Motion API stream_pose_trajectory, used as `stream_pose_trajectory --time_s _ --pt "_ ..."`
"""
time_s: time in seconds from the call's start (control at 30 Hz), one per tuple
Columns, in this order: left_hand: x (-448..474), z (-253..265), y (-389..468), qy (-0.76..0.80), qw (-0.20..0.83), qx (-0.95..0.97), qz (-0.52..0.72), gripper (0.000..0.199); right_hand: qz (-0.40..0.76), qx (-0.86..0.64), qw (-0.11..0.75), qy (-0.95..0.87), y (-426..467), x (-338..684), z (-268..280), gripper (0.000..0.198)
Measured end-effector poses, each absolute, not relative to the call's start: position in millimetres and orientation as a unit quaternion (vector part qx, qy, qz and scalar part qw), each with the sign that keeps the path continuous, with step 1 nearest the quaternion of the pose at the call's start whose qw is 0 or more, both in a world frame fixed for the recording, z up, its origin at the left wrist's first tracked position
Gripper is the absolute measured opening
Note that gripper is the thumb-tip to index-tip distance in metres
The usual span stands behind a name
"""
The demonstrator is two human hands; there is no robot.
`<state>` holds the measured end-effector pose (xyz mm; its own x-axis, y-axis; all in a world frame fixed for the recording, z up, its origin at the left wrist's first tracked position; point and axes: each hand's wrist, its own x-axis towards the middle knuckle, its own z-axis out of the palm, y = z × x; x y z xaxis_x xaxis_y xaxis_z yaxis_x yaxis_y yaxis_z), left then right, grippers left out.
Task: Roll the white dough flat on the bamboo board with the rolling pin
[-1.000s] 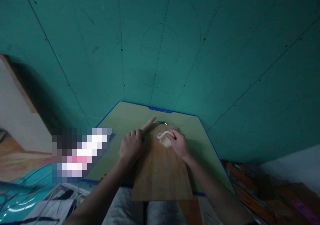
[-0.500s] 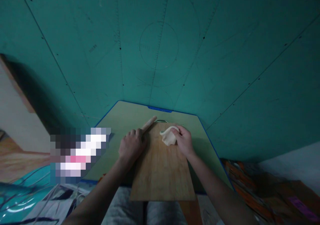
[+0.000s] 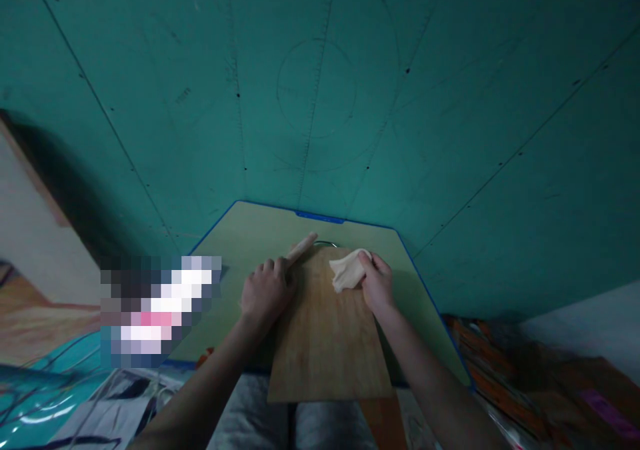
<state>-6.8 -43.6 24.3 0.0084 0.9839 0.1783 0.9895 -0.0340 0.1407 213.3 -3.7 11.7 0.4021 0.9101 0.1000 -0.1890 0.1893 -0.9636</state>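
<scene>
My left hand (image 3: 266, 291) is wrapped round a pale rolling pin (image 3: 302, 245), whose far end sticks out past the fingers toward the back of the board. The rest of the pin is hidden under the hand. In my right hand (image 3: 379, 282) a thin, floppy sheet of dough (image 3: 347, 270) is pinched by its right edge. The sheet hangs folded and uneven over the upper right of a wooden cutting board (image 3: 330, 343). Whether its lower edge touches the wood I cannot tell.
Under the board is a pale green folding table (image 3: 225, 237) with a blue rim, against a green wall (image 3: 320, 103). The board's near end juts past the table edge over my lap. A metal handle (image 3: 327, 243) shows at its far end. Orange-brown items (image 3: 530, 377) lie right.
My right hand has shifted a little to the right with the dough sheet, which now hangs in a different fold. The left hand stays on the rolling pin, nearly unmoved.
</scene>
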Motion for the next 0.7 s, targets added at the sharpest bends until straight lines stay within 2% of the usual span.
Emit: stream_pose_trajectory --time_s 0.27,0.43,0.57,0.63,0.7 --pt "-3.7 28.2 -44.5 -0.702 0.003 -0.705 -0.103 0.036 0.435 -0.440 0.738 -0.270 5.6 225.4 16.2 0.039" --pt "-4.8 27.1 -43.7 -0.694 -0.001 -0.713 -0.100 0.037 0.333 -0.447 0.780 -0.286 10.3 256.9 46.6 0.042" --pt "-7.0 27.0 -43.8 -0.680 0.008 -0.722 -0.127 0.038 0.375 -0.480 0.696 -0.379 -4.7 260.0 60.5 0.044" --pt "-4.1 30.6 -47.9 -0.648 -0.004 -0.735 -0.201 0.044 0.416 -0.496 0.654 -0.391 -14.5 249.0 58.7 0.046" --pt "3.0 36.4 -56.1 -0.580 -0.081 -0.755 -0.296 0.048 0.454 -0.501 0.634 -0.377 -22.6 234.2 54.3 0.048"
